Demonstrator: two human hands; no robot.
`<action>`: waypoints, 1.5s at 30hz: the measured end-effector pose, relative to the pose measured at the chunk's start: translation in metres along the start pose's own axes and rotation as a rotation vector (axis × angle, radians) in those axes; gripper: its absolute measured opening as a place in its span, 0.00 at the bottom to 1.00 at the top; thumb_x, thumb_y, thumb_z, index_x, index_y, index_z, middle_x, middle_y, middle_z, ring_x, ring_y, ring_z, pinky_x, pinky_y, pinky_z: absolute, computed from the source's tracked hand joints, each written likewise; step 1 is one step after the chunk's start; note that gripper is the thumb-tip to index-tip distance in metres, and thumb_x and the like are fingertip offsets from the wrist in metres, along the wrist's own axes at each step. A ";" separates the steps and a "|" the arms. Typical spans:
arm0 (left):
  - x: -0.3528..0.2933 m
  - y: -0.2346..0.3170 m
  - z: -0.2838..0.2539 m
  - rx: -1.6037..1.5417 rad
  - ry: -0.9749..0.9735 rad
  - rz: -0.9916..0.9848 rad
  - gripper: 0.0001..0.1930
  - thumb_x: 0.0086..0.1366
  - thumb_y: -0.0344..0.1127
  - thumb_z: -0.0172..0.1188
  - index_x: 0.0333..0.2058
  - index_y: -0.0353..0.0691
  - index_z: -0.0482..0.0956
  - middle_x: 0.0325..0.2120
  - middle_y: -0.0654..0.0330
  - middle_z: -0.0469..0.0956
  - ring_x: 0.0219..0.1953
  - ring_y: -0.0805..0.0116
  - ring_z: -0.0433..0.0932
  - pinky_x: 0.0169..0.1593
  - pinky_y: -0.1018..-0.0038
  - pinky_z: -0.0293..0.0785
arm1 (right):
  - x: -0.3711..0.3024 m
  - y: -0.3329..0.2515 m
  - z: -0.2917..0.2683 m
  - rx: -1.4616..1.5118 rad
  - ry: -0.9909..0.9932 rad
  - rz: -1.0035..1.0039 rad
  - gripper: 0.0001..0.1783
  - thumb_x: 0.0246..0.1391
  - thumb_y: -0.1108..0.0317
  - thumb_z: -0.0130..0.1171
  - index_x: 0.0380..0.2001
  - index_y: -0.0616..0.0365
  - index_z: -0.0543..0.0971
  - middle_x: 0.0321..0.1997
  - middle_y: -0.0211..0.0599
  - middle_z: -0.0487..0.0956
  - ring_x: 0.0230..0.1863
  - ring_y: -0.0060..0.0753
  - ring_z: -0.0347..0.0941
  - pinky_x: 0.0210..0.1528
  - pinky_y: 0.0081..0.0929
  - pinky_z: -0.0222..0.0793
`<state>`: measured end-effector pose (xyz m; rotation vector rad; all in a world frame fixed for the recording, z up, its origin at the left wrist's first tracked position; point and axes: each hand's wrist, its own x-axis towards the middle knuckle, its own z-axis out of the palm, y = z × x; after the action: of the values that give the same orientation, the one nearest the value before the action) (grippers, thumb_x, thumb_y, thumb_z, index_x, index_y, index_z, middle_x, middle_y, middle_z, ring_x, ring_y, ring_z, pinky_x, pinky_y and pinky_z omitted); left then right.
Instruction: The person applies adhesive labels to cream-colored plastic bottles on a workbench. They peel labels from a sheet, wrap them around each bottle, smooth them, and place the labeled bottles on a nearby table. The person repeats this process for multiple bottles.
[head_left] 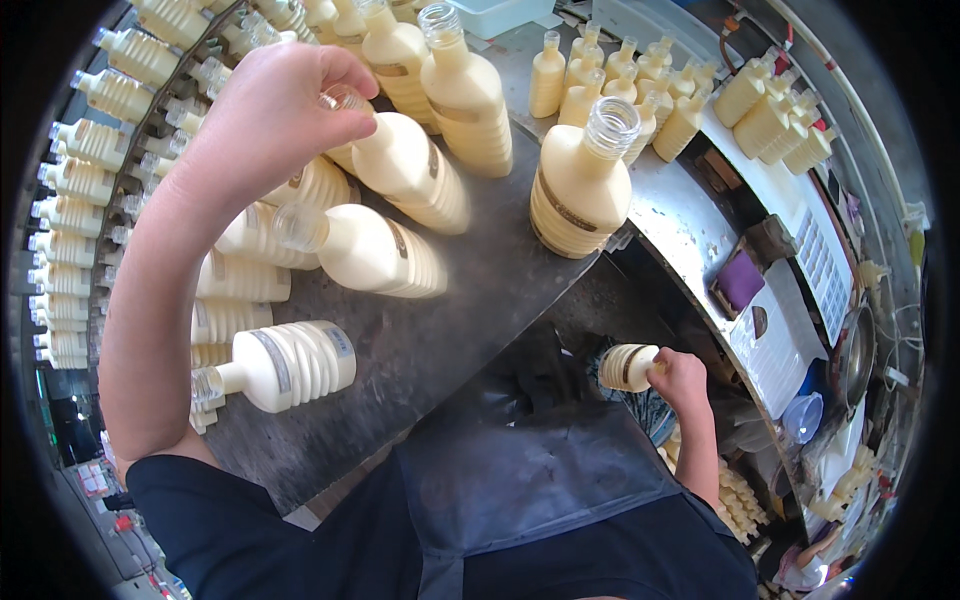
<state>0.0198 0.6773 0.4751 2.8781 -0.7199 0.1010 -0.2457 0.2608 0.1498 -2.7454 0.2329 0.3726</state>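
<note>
1. The cream bottle (415,175), in the upper left of the frame, stands on the dark table (440,335); the left hand (285,90) has its thumb and fingers curled around the neck.
2. The smaller-looking bottle (622,368), right of lower centre, is tipped sideways, its neck clasped in the right hand (683,380).
3. Just beside the first bottle, a front bottle (385,250) with a clear neck leans left.
4. Near the table's corner, right of upper centre, a lone bottle (580,195) is set apart.
5. Small bottles (582,97) cluster at upper right, beyond it.
6. A purple pad (740,280) lies at right.
</note>
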 end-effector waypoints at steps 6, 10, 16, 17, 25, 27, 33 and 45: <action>0.006 -0.001 -0.003 -0.003 -0.025 -0.087 0.14 0.57 0.31 0.72 0.42 0.32 0.86 0.33 0.56 0.86 0.33 0.71 0.82 0.43 0.74 0.79 | 0.003 0.003 0.004 -0.038 0.003 0.001 0.13 0.42 0.60 0.67 0.31 0.54 0.85 0.26 0.46 0.83 0.32 0.52 0.83 0.38 0.46 0.79; 0.012 0.001 -0.003 0.019 -0.065 -0.146 0.15 0.57 0.30 0.72 0.43 0.32 0.86 0.35 0.56 0.87 0.34 0.73 0.83 0.44 0.74 0.80 | 0.008 0.005 0.007 -0.042 -0.025 0.011 0.13 0.42 0.60 0.66 0.31 0.54 0.84 0.26 0.46 0.83 0.32 0.52 0.83 0.38 0.46 0.79; 0.013 -0.001 0.001 -0.015 -0.059 -0.091 0.15 0.60 0.30 0.72 0.45 0.31 0.86 0.36 0.57 0.87 0.36 0.74 0.83 0.45 0.76 0.80 | 0.014 0.005 0.008 -0.015 -0.019 -0.029 0.13 0.42 0.61 0.66 0.31 0.54 0.84 0.26 0.47 0.83 0.32 0.53 0.82 0.38 0.47 0.78; 0.013 -0.002 0.000 -0.011 -0.070 -0.100 0.15 0.60 0.30 0.71 0.46 0.31 0.86 0.37 0.57 0.87 0.37 0.74 0.84 0.46 0.76 0.81 | 0.014 0.005 0.007 -0.005 -0.005 -0.038 0.13 0.42 0.61 0.66 0.31 0.54 0.84 0.26 0.47 0.83 0.32 0.53 0.82 0.38 0.48 0.78; 0.014 -0.002 0.001 0.048 -0.067 -0.151 0.16 0.61 0.32 0.71 0.46 0.34 0.86 0.39 0.55 0.87 0.39 0.70 0.85 0.49 0.73 0.81 | 0.016 0.006 0.000 -0.020 -0.021 -0.035 0.12 0.42 0.62 0.66 0.32 0.55 0.84 0.26 0.47 0.83 0.32 0.53 0.82 0.39 0.47 0.78; 0.013 -0.002 0.002 0.063 -0.044 -0.134 0.15 0.61 0.33 0.71 0.46 0.34 0.86 0.38 0.55 0.87 0.39 0.69 0.85 0.48 0.73 0.81 | 0.016 0.006 0.000 -0.032 -0.018 -0.042 0.12 0.42 0.62 0.65 0.32 0.55 0.84 0.26 0.47 0.83 0.32 0.53 0.82 0.38 0.47 0.78; 0.013 -0.011 0.006 0.115 -0.010 -0.059 0.15 0.62 0.35 0.71 0.45 0.34 0.87 0.35 0.54 0.87 0.38 0.68 0.85 0.48 0.71 0.80 | 0.013 0.006 0.005 -0.021 0.003 -0.044 0.11 0.42 0.63 0.65 0.31 0.55 0.84 0.25 0.47 0.82 0.32 0.52 0.82 0.37 0.46 0.78; -0.030 -0.004 -0.004 0.018 0.193 0.002 0.21 0.74 0.49 0.61 0.54 0.38 0.82 0.42 0.54 0.84 0.45 0.68 0.83 0.48 0.71 0.79 | 0.001 -0.002 0.012 -0.010 0.002 -0.064 0.13 0.43 0.61 0.68 0.31 0.55 0.84 0.27 0.47 0.83 0.32 0.51 0.82 0.37 0.44 0.78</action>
<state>-0.0046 0.6954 0.4754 2.8322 -0.6885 0.3816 -0.2473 0.2669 0.1393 -2.7559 0.1434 0.3542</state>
